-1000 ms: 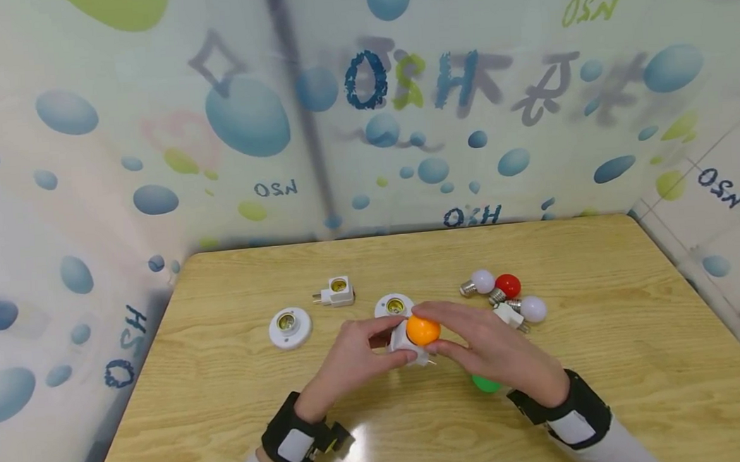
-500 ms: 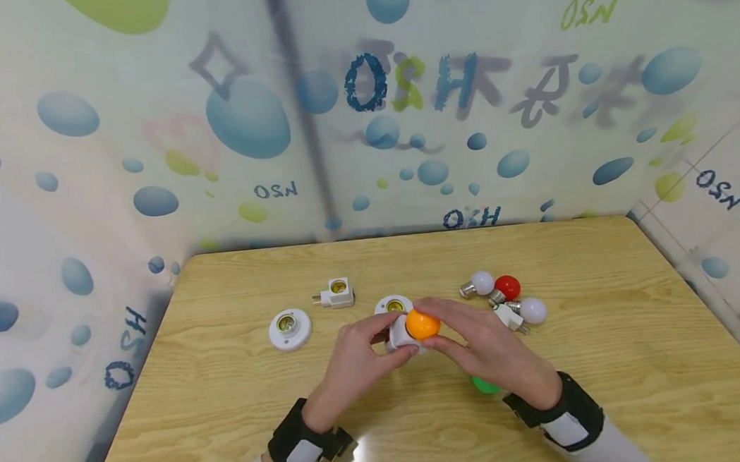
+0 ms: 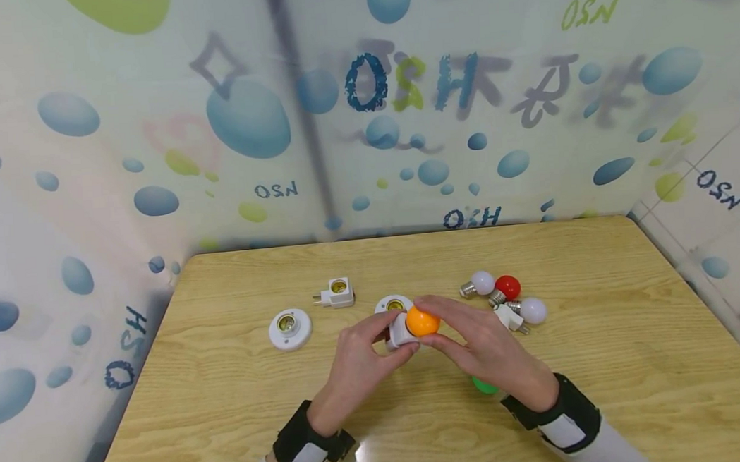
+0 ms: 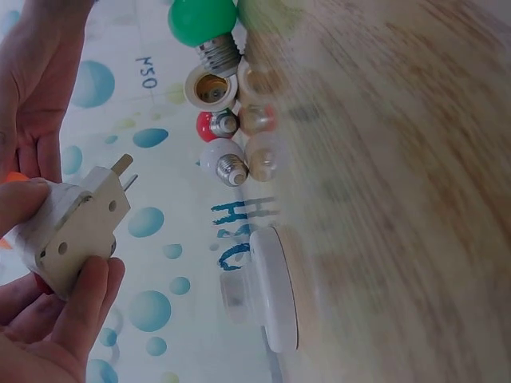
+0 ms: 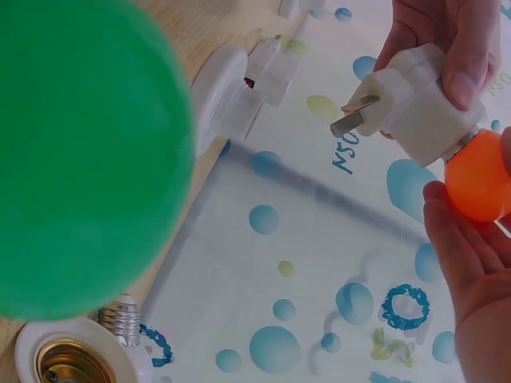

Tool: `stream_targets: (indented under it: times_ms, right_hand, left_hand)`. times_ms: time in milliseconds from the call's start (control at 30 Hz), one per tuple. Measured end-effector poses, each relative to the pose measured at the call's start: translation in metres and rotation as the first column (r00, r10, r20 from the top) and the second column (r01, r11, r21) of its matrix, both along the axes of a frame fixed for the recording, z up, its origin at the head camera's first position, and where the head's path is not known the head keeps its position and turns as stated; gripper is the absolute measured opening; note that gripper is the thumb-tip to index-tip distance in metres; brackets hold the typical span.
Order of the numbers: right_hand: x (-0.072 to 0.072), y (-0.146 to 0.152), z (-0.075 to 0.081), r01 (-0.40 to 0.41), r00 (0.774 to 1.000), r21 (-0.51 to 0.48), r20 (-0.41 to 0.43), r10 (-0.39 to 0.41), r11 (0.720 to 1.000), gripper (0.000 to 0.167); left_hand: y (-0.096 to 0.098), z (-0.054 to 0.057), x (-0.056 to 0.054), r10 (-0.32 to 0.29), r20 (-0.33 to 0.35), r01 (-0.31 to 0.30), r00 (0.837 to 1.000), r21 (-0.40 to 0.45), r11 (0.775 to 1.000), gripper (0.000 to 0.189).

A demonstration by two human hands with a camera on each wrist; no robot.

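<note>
My left hand (image 3: pixel 366 353) grips a white plug-in lamp socket (image 5: pixel 419 104) by its sides, its two metal prongs sticking out in both wrist views. An orange light bulb (image 3: pixel 423 322) sits at the socket's mouth, a thin strip of its metal base showing between them in the right wrist view. The fingers and thumb of my right hand (image 3: pixel 486 337) hold the orange bulb's globe. Both hands are raised over the wooden table (image 3: pixel 242 422). A green bulb (image 3: pixel 485 385) lies beneath my right hand, partly hidden by it.
Behind the hands stands a round white lamp holder (image 3: pixel 392 303), partly covered. Another round holder (image 3: pixel 290 328) and a plug-in socket (image 3: pixel 338 292) lie to the left. White bulbs (image 3: pixel 533 310), a red bulb (image 3: pixel 508 286) and a white socket with prongs (image 3: pixel 509 316) cluster at the right.
Both hands have lifted slightly toward the back with the socket and orange bulb. The socket has tilted, so its prongs no longer show in the head view.
</note>
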State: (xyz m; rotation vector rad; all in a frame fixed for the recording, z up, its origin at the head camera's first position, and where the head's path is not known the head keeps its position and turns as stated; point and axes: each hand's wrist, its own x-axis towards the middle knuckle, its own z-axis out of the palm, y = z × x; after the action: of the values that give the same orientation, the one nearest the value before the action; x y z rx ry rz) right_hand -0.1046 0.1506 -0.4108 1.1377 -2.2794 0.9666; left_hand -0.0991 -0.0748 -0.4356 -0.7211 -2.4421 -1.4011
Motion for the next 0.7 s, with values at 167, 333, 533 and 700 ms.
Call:
stream_targets:
  times_ms: [167,333,533,700]
  right_hand:
    - [0.001,-0.0005,0.0003,-0.004,0.998,0.023,0.064,0.003,1.0,0.048]
    - [0.0022,-0.0023,0.003,-0.005,0.992,0.056,0.125,-0.002,0.998,0.06]
    - [0.0051,-0.0033,0.0061,0.053,0.983,0.079,0.171,-0.066,0.996,0.061]
    - [0.0056,-0.0031,0.006,0.047,0.987,0.073,0.153,-0.058,0.996,0.059]
  left_hand:
    - [0.0005,-0.0003,0.0003,0.011,0.062,-0.011,0.998,-0.008,1.0,0.043]
    - [0.0009,0.0003,0.0001,0.003,0.152,-0.006,0.988,0.019,1.0,0.042]
    - [0.0011,0.0006,0.0007,0.001,0.176,-0.003,0.984,0.011,1.0,0.042]
    - [0.0014,0.0009,0.0007,0.006,0.148,-0.001,0.989,-0.034,0.999,0.047]
